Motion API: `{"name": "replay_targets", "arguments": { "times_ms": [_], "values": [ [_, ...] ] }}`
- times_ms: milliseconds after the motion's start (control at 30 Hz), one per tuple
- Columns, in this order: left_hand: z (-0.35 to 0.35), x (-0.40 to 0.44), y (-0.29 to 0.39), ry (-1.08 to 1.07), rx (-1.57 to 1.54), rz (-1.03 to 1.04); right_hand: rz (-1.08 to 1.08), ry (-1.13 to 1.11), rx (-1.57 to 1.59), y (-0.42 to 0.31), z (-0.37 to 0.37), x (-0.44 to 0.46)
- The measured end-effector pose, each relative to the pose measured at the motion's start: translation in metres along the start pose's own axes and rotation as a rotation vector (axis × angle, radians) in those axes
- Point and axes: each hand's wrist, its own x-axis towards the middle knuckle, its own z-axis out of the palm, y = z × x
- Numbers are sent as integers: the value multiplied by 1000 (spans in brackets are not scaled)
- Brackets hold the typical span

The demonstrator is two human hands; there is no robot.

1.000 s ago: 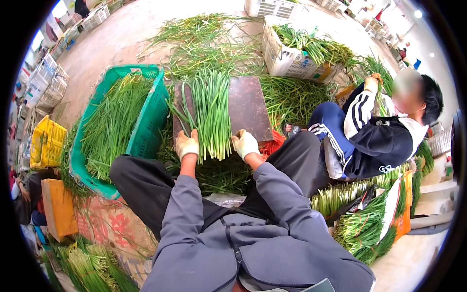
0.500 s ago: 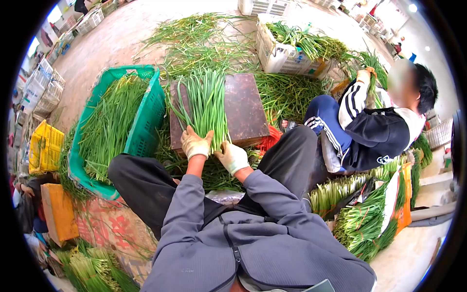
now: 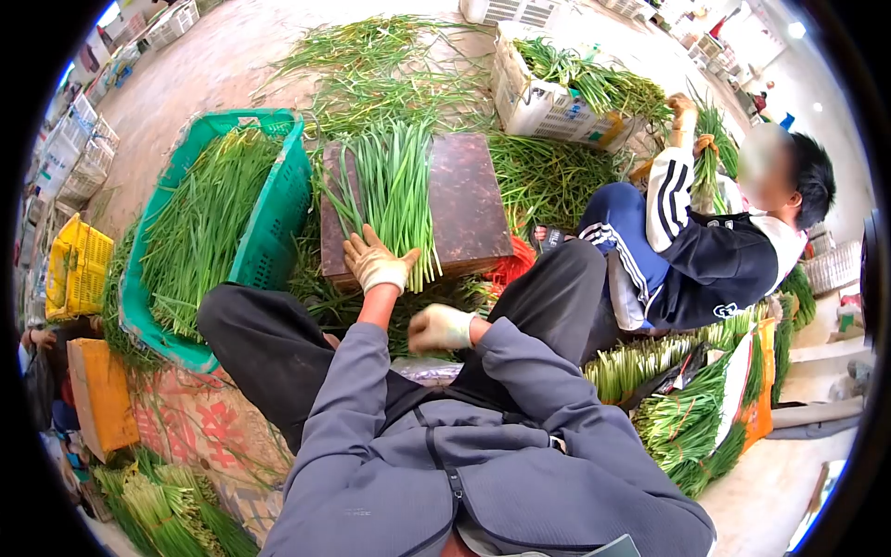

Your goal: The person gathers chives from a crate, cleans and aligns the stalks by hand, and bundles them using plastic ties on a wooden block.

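A loose bunch of long garlic chives [image 3: 388,176] lies on a brown, flat-topped block [image 3: 471,200] in front of me, cut ends toward me. My left hand [image 3: 378,263], in a pale work glove, rests on the lower part of the bunch with fingers spread and thumb apart. Closer to my lap, off the block and apart from the bunch, is my right hand [image 3: 441,328], gloved too and slightly blurred. Its fingers look curled in; whatever they may hold is hidden.
A green crate [image 3: 299,176] full of chives stands at left, a white crate [image 3: 520,102] of greens beyond the block. Loose leaves [image 3: 371,56] litter the floor. At right sits a co-worker [image 3: 715,241] handling greens, near tied bundles [image 3: 682,432]. A yellow crate [image 3: 79,269] is far left.
My right hand has come away from the chives' cut ends, back toward my lap. My left hand has spread flatter over the bunch. The co-worker's one hand has risen.
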Motion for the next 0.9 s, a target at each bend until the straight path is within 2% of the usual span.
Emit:
{"name": "replay_targets", "arguments": {
  "times_ms": [33, 100, 133, 167, 200, 300, 333, 400, 467, 533, 567, 600, 633, 667, 700, 800, 900],
  "values": [
    [1, 0, 0, 2, -3, 5, 1, 3, -1, 9, -5, -1],
    [3, 6, -7, 24, -46, 29, -209, 170, -521, 30, -18, 7],
    [-6, 3, -8, 43, -86, 51, 7, 494, -349, 28, -32, 14],
    [-13, -4, -8, 127, -150, 1, 105, 808, -165, 27, -45, 19],
    [-15, -3, -13, 131, -141, 7, 113, 980, -187, 32, -57, 29],
    [-19, 12, -33, 279, -216, -124, 300, 1003, -452, 19, -74, 53],
    [-20, 15, -36, 252, -201, -165, 351, 982, -543, 17, -74, 62],
    [-19, 19, -39, 123, -236, -178, 315, 1013, -612, 19, -61, 85],
    [3, 24, -39, 89, -305, -41, 182, 1012, -709, 28, -42, 109],
    [-7, 14, -21, -43, -465, -28, 52, 879, -715, 25, -28, 118],
    [-4, 11, -15, 1, -469, -36, -3, 870, -759, 46, -18, 142],
    [2, 12, -12, 44, -472, -42, -114, 937, -655, 40, -11, 142],
    [5, 13, -14, 46, -469, -36, -195, 899, -547, 38, -12, 139],
    [8, 15, -18, -136, -874, -32, -273, 856, -438, 37, -10, 135],
    [10, 14, -22, -326, -1274, -28, -265, 895, -225, 27, -8, 121],
    [2, -6, -23, -400, -1404, -115, -216, 844, -58, 18, 1, 99],
    [2, -27, -22, -354, -1393, -158, -241, 857, -32, 20, 15, 82]
  ]
}}
